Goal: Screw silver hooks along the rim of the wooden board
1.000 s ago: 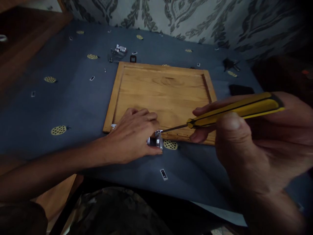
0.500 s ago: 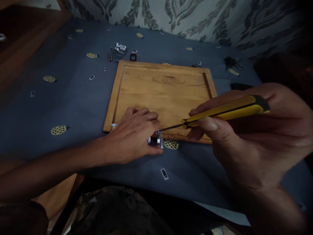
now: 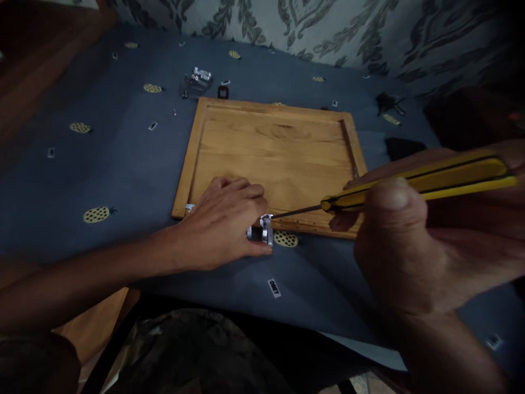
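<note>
A square wooden panel point(image 3: 279, 153) with a raised frame lies flat on a blue patterned cloth point(image 3: 102, 175). My left hand point(image 3: 223, 224) is closed over a small metal hinge point(image 3: 262, 232) at the panel's near edge, fingers pressing it against the wood. My right hand point(image 3: 414, 241) is wrapped round a yellow-and-black screwdriver point(image 3: 414, 183). Its thin shaft points left and its tip meets the hinge's top.
Another metal hinge point(image 3: 199, 79) and a small dark part point(image 3: 222, 92) lie beyond the panel's far left corner. Dark objects point(image 3: 388, 104) sit at the far right. A patterned fabric backs the table. Wooden furniture stands at left.
My right hand drew back to the right and rolled round the screwdriver handle; the tip stays at the hinge. My left hand has not moved.
</note>
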Demonstrator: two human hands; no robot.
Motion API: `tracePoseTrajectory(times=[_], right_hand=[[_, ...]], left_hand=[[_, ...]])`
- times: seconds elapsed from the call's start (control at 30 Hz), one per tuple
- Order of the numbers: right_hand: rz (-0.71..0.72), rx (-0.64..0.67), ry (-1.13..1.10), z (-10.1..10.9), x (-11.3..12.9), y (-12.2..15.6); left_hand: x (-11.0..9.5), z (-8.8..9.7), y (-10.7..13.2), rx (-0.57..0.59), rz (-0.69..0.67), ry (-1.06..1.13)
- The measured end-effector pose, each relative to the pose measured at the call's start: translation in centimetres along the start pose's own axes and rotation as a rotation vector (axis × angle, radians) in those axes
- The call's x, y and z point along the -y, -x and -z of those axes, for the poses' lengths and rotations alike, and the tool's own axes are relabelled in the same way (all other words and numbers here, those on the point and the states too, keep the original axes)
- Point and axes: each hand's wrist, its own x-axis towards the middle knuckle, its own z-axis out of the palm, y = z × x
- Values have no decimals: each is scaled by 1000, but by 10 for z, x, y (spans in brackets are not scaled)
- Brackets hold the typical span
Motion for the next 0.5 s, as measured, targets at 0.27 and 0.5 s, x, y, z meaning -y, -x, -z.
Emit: tracePoseTrajectory(times=[0.27,0.5], right_hand=[[103,-94,-37,-21,0,-7],[52,67,-116,-10,8,-13]], left_hand=[[0,0,0,-3,-17,4],[-1,0,0,10,-2,-4]])
